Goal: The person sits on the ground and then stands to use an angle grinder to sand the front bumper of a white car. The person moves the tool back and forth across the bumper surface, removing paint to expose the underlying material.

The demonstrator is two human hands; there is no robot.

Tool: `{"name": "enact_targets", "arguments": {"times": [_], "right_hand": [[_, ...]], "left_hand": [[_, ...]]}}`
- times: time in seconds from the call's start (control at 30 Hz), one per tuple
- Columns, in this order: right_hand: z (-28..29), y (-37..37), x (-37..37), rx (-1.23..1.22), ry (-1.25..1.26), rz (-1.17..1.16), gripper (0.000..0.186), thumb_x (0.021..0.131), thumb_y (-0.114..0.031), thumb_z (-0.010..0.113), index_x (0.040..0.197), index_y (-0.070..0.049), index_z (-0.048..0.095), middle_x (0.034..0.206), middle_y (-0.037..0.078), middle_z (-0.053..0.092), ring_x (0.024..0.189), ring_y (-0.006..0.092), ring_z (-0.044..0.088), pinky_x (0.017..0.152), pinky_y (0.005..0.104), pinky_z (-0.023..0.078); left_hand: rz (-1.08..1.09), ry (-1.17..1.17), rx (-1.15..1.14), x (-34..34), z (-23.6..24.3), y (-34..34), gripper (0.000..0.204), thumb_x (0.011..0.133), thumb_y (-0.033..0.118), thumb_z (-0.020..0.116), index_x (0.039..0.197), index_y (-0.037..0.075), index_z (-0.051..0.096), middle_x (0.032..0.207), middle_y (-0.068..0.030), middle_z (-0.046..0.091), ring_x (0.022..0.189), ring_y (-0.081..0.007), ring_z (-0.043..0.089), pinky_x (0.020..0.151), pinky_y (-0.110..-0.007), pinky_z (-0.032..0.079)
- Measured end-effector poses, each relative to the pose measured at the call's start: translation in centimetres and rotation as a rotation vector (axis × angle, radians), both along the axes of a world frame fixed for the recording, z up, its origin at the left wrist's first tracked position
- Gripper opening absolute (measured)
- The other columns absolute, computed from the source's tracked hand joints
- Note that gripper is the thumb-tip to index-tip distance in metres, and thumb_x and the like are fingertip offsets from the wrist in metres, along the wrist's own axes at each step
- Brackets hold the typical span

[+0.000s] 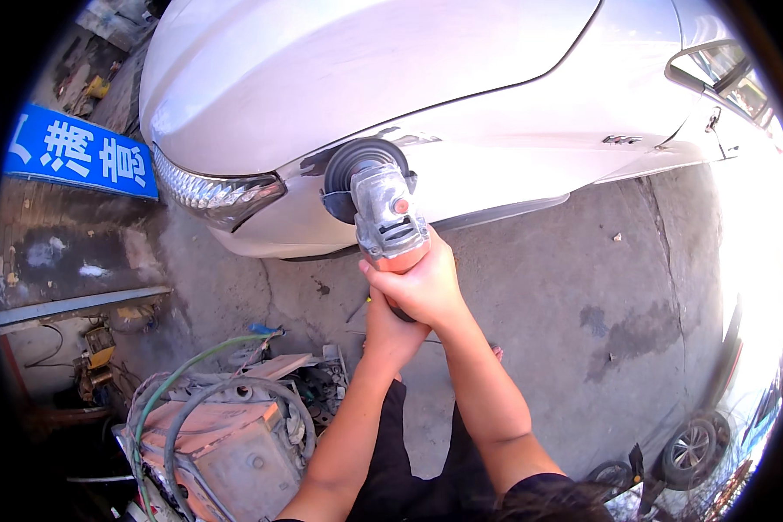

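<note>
Both my hands are wrapped round an angle grinder (383,209) with a worn grey head and an orange body. My right hand (428,283) grips the body just behind the head. Lower down, my left hand (390,326) closes round the rear of the tool, partly hidden by the right. A round black disc (365,161) at the grinder's front lies over the front fender of a white car (513,113), behind the headlight (217,191). Dark and scraped patches show in the paint beside the disc. Whether the disc touches the panel I cannot tell.
A dusty orange-and-grey machine (244,461) with looped hoses (178,383) stands at lower left. A blue sign (78,155) lies beyond the car's front. At lower right is a wheel (692,448). Cracked concrete (574,287) runs beneath the car.
</note>
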State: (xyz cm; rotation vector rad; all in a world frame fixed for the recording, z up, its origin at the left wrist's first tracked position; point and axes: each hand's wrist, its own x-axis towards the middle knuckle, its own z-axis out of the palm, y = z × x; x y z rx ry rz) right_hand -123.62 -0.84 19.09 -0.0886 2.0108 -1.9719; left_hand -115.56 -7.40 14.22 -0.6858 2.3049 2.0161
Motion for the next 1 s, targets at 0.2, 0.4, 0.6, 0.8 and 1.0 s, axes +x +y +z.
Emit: {"name": "enact_targets", "arguments": {"times": [0.2, 0.4, 0.6, 0.8, 1.0], "right_hand": [[-0.7, -0.3, -0.4, -0.075, -0.016, -0.018, 0.064, 0.068, -0.023, 0.089, 0.118, 0.006, 0.061, 0.104, 0.019, 0.076, 0.098, 0.0242, 0.075, 0.089, 0.0368, 0.057], [-0.4, 0.1, -0.4, -0.037, 0.000, -0.015, 0.062, 0.068, -0.023, 0.090, 0.115, 0.006, 0.062, 0.100, 0.018, 0.076, 0.095, 0.0224, 0.074, 0.086, 0.0371, 0.058], [-0.2, 0.3, -0.1, 0.035, 0.006, 0.005, 0.043, 0.075, -0.008, 0.084, 0.113, 0.002, 0.064, 0.102, 0.008, 0.074, 0.093, 0.0136, 0.069, 0.085, 0.0323, 0.056], [-0.7, 1.0, -0.6, -0.127, -0.076, -0.034, 0.064, 0.069, -0.024, 0.090, 0.119, 0.006, 0.062, 0.102, 0.017, 0.075, 0.096, 0.0202, 0.072, 0.089, 0.0356, 0.056], [-0.9, 0.5, -0.1, -0.081, -0.033, -0.025, 0.054, 0.074, -0.015, 0.088, 0.118, 0.003, 0.063, 0.106, 0.010, 0.074, 0.098, 0.0157, 0.068, 0.091, 0.0341, 0.054]], "left_hand": [[-0.026, -0.008, -0.028, -0.5, -0.1, -0.6, 0.088, 0.074, 0.018, 0.089, 0.145, 0.003, 0.039, 0.139, -0.0187, 0.061, 0.126, -0.0294, 0.063, 0.101, -0.040, 0.051], [0.022, 0.037, -0.042, -0.5, -0.4, 0.2, 0.085, 0.074, 0.018, 0.089, 0.142, 0.002, 0.042, 0.135, -0.0187, 0.064, 0.122, -0.0302, 0.065, 0.098, -0.040, 0.053], [-0.003, -0.009, -0.053, -0.5, -0.4, 0.1, 0.086, 0.074, 0.019, 0.089, 0.142, 0.002, 0.041, 0.133, -0.0194, 0.065, 0.121, -0.0307, 0.066, 0.098, -0.039, 0.053], [-0.022, -0.051, -0.037, -0.8, 0.9, 0.3, 0.086, 0.073, 0.018, 0.090, 0.142, 0.003, 0.041, 0.138, -0.0178, 0.061, 0.125, -0.0288, 0.063, 0.100, -0.039, 0.052], [0.010, -0.023, -0.059, 0.0, 0.2, 0.1, 0.084, 0.073, 0.017, 0.088, 0.142, 0.003, 0.042, 0.135, -0.0176, 0.062, 0.123, -0.0289, 0.063, 0.099, -0.040, 0.051]]}}
